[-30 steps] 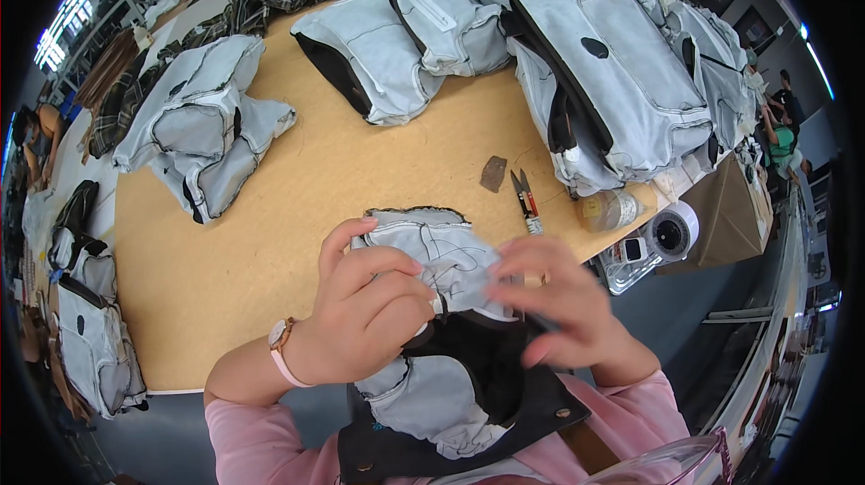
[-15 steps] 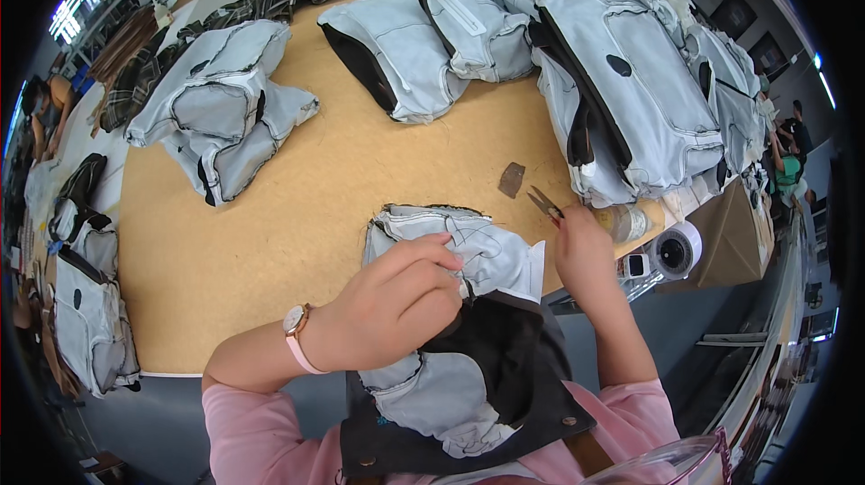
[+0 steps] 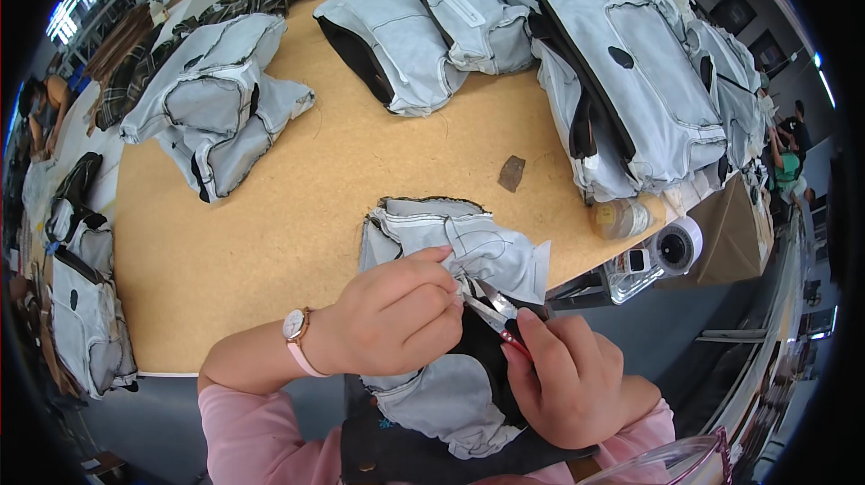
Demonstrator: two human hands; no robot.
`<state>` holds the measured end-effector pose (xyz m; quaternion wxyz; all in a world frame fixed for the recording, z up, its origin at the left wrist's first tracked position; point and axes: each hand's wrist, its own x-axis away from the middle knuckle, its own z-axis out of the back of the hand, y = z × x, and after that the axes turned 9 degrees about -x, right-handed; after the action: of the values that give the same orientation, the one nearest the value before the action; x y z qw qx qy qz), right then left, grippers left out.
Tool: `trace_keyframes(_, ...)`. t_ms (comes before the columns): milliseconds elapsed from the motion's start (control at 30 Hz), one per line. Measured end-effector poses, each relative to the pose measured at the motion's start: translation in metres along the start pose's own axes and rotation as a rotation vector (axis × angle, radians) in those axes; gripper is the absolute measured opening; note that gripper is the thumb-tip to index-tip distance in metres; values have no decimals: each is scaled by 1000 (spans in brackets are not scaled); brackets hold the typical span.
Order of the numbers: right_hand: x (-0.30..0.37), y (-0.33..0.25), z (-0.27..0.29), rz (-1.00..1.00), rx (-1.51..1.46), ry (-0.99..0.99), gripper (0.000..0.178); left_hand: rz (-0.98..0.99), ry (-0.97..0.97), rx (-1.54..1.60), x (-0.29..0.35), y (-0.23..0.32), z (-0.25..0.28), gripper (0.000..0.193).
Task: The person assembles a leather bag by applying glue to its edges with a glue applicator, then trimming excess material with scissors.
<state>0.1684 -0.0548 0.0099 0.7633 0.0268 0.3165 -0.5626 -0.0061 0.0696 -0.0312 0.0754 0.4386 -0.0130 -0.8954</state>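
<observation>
A pale grey, inside-out sewn bag piece [image 3: 432, 224] hangs over the table's near edge, its lower part with black fabric on my lap. My left hand [image 3: 396, 312] is closed, pinching the fabric at a seam. From the right, my right hand [image 3: 568, 375] grips small red-handled thread snips [image 3: 497, 312]. The parted blades touch or nearly touch the pinched seam, right beside my left fingertips. What exactly lies between the blades is too small to tell.
More pale inside-out bags lie about: one at the left [image 3: 212, 107], one at the back [image 3: 387, 44], a heap at the right [image 3: 631, 80]. A brown scrap [image 3: 512, 173], a clear jar [image 3: 622, 218] and a small white fan [image 3: 676, 247] are at the right.
My right hand has brought the snips from the table's right edge down and left to the seam. My left hand keeps its pinch, almost in the same place.
</observation>
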Motion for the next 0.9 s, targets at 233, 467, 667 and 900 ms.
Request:
trace_keyframes(233, 2, -13, 16, -54, 73, -104, 38, -18, -13, -20, 0, 1, -2, 9)
trace_keyframes(467, 4, -2, 9, 45, 13, -3, 26, -30, -45, -40, 0, 2, 0, 9)
trace_keyframes(667, 4, -1, 7, 62, 22, 10, 26, -20, -62, -30, -2, 2, 0, 11)
trace_keyframes(900, -4, 0, 5, 30, 60, 79, 31, -35, -37, -49, 0, 1, -1, 11)
